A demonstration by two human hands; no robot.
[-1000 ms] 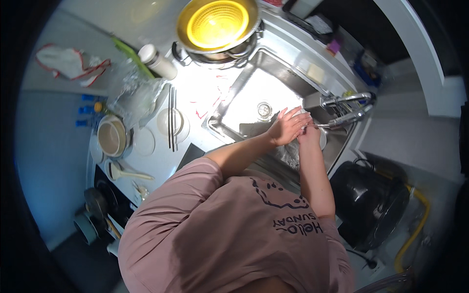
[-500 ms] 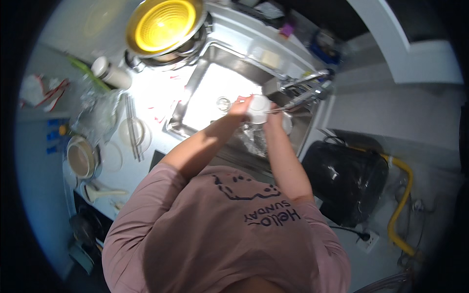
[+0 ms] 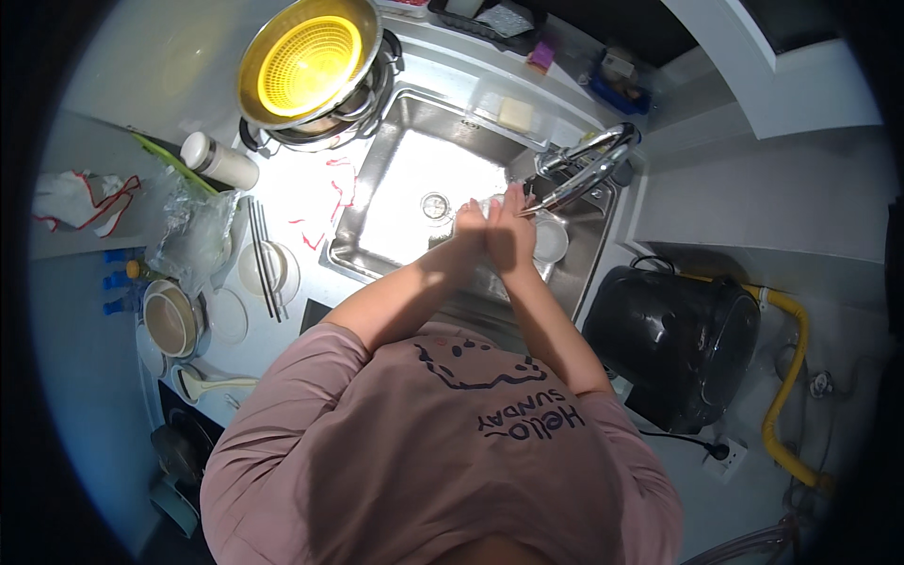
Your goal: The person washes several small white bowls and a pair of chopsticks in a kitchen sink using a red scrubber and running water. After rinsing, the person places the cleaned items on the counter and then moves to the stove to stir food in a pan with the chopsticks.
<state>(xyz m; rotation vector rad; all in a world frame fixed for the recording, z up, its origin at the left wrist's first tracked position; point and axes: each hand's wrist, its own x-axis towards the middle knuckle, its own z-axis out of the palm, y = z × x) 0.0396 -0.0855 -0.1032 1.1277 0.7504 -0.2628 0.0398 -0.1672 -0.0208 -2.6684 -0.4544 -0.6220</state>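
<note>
My two hands meet over the steel sink (image 3: 377,193), just below the spout of the chrome tap (image 3: 589,169). My left hand (image 3: 466,231) is curled and pressed against my right hand (image 3: 513,235), whose fingers point up toward the tap. A small pale thing shows between the fingertips; what it is stays unclear. A white bowl (image 3: 551,240) sits in the sink right beside my right hand. The sink drain (image 3: 434,205) lies just left of my hands.
A yellow colander in a metal pot (image 3: 311,61) stands behind the sink. On the left counter lie a plate with chopsticks (image 3: 266,268), bowls (image 3: 169,320) and a white bottle (image 3: 218,160). A black rice cooker (image 3: 673,344) sits to the right, with a yellow hose (image 3: 786,377).
The view has shifted. My hands remain together under the tap; the white thing seen in them half a second ago is now mostly covered by my fingers.
</note>
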